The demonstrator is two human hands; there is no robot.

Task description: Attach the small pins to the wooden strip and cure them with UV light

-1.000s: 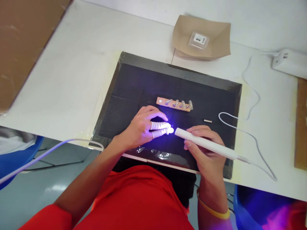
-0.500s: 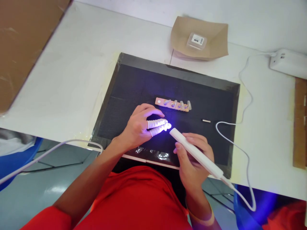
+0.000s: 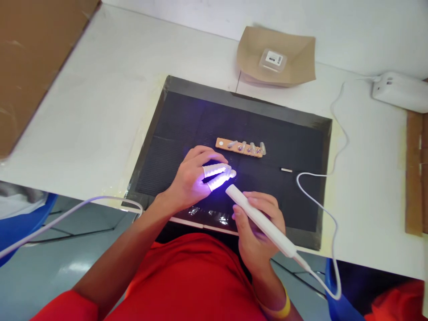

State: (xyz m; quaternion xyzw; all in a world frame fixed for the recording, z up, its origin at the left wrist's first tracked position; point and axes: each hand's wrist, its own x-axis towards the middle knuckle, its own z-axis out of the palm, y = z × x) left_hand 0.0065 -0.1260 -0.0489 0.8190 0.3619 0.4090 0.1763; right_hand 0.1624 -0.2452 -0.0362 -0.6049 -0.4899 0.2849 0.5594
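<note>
here, right hand curled round wand; left hand pinching small piece

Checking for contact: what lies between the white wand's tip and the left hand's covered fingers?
In the head view, a violet-lit gap parts the white wand from the covered fingers; black mat shows there.

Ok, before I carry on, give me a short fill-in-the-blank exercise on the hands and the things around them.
1. The hand holding the white wand is the person's ____ one.
2. On the left hand, the number of digits wearing white covers is ____.
3. The orange strip lies on a mat that is mainly ____.
4. The labelled box sits in a tray colored ____.

Missing words: right; two; black; brown.
</note>
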